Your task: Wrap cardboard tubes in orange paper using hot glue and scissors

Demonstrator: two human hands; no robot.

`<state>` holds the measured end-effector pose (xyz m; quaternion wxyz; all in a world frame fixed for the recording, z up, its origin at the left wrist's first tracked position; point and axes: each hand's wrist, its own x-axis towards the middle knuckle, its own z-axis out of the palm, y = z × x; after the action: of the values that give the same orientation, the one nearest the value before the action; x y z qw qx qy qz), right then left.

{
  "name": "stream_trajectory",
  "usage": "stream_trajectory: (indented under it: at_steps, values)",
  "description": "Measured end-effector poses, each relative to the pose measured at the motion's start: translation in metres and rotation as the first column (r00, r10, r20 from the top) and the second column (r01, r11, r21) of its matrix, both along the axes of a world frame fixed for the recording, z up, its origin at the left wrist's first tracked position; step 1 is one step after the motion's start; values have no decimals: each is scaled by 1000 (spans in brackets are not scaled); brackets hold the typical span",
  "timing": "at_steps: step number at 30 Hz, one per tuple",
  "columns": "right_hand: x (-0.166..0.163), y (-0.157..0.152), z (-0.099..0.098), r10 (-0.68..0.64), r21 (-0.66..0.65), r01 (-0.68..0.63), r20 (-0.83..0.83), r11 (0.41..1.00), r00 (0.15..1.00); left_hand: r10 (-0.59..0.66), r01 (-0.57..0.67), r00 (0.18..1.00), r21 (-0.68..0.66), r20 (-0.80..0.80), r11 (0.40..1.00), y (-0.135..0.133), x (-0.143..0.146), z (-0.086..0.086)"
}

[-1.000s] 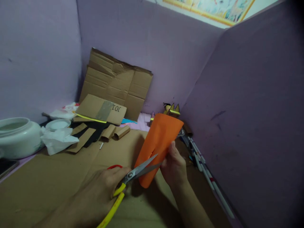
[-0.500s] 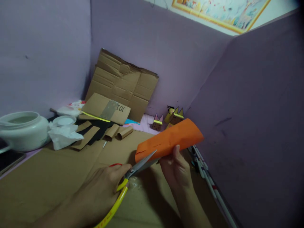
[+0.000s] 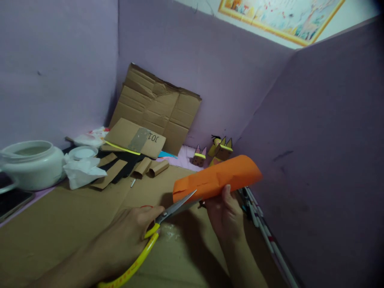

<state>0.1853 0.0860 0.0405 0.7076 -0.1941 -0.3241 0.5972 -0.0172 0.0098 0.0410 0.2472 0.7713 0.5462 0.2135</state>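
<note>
My left hand (image 3: 132, 232) is closed round the handles of a pair of scissors (image 3: 175, 208) with yellow grips. Their blades are slightly apart and meet the lower edge of a folded sheet of orange paper (image 3: 216, 178) near its left end. Short slits show in the paper close to the blade tip. My right hand (image 3: 226, 212) grips the paper from below, thumb on its near face and the other fingers mostly hidden behind it. The paper is held in the air above a brown cardboard sheet (image 3: 144, 256).
At left stand a white pot (image 3: 36, 164) and a crumpled tissue (image 3: 82, 172). Cardboard strips (image 3: 111, 176) and two small folded cardboard tubes (image 3: 158, 168) lie behind. Cardboard sheets (image 3: 156, 104) lean on the wall. Little eared figures (image 3: 199, 157) stand at the back; white poles (image 3: 264, 228) lie at right.
The orange paper and my right hand have shifted slightly right and down. My left hand with the scissors has moved a little left, and the blades have less overlap with the paper.
</note>
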Motion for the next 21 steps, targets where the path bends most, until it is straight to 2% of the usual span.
stream_trajectory:
  at_steps: [5,9,15,21]
  values:
    - [5,0,0,-68,23,67,61,997,996,22,-23,1000,-50,-19,999,1,-1,3]
    - [4,-2,0,-71,0,71,85,997,994,21,-22,1000,-61,-12,998,2,-2,6]
    - [1,-7,0,3,-21,-2,59,1000,998,22,-22,1000,54,-1,998,0,-1,3]
    - [-6,-10,-2,60,-59,-58,33,997,998,69,-57,996,162,-64,985,1,-1,-10]
